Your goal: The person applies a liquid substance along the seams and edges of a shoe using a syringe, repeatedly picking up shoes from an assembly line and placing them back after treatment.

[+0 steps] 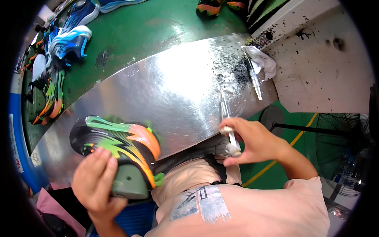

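The left hand [94,179] is holding a black, green and orange sports shoe [130,136] by its side, with the fingers pressing on it. A dull green foot form [130,181] is filling the shoe. The shoe is showing up over the near left part of a shiny metal sheet [130,106] — I cannot tell if it is touching it. The right hand [258,142] is pinching the back part of a clear syringe [225,108] between thumb and fingers, and the tip is pointing away from the person, over the sheet.

The sheet is lying on a big green surface [134,33] and is shining white where the light is hitting it. Black smudges [233,65] are spreading over its far right part. Near them, a second syringe [254,79] with dark stuff in it is lying beside a crumpled white tissue [263,65]. A pale panel [323,71] with black spots is standing along the right side.

Blue shoes [71,41] are sitting at the far left, and another green and orange shoe [53,94] is sitting nearer. Down on the right, a yellow line [296,140] is crossing the green floor [254,172] — and a black fan [335,146] is standing there.
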Tool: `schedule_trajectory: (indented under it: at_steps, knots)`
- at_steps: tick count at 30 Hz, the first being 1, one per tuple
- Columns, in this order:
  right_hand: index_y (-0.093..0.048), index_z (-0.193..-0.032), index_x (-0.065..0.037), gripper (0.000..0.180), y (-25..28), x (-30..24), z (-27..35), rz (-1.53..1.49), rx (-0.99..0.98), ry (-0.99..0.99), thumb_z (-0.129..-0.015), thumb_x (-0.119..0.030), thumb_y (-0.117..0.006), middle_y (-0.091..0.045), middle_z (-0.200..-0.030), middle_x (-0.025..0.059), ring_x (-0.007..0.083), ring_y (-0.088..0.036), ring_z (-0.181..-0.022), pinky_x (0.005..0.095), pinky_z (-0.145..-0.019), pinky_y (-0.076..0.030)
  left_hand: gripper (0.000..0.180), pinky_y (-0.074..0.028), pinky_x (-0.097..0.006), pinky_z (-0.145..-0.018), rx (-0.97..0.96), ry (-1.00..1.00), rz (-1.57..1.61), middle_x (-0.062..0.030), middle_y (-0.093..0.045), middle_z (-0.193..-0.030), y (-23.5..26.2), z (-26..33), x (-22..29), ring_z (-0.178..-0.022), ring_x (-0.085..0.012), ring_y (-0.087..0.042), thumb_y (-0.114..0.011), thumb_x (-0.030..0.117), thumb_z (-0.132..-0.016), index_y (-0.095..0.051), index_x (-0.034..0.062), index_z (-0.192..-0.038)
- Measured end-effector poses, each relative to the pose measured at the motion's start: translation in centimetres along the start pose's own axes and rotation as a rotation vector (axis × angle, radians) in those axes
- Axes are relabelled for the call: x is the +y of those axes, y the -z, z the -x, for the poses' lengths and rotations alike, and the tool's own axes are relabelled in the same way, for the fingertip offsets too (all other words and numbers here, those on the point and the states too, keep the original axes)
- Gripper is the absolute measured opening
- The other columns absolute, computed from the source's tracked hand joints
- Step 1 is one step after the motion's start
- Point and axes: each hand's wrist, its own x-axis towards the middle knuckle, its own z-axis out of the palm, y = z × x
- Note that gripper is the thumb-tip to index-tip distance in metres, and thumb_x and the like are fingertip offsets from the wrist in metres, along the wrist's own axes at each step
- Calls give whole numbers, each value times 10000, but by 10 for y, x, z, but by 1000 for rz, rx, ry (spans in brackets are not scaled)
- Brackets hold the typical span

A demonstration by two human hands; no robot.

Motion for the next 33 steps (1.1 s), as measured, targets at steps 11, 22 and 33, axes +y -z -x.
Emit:
schedule_trajectory:
  at_steps: [11, 22, 33]
  knots:
    - [-399, -1213, -43, 1013, 29, -37, 13, -1161, 114, -100, -469, -567, -844, -569, -841, 112, 77, -501, -661, 158, -540, -400, 141, -502, -314, -833, 108, 81, -47, -86, -674, -896, -21, -4, 66, -888, -213, -663, -584, 86, -774, -695, 51, -855]
    - [-305, -1277, -25, 1091, -1, -86, -99, -1601, -487, 221, -596, -847, -532, -551, -785, 108, 96, -472, -608, 188, -517, -386, 158, -495, -338, -834, 202, 106, 22, -87, -669, -941, -30, 2, 63, -914, -233, -652, -602, 90, -767, -689, 60, -895]
    - [-328, -1262, 30, 1189, 1, -103, -103, -1542, -452, 173, -499, -838, -606, -534, -793, 108, 83, -428, -625, 159, -516, -317, 171, -486, -328, -843, 214, 126, 66, -79, -666, -948, -24, 4, 61, -921, -226, -649, -588, 100, -757, -691, 62, -889]
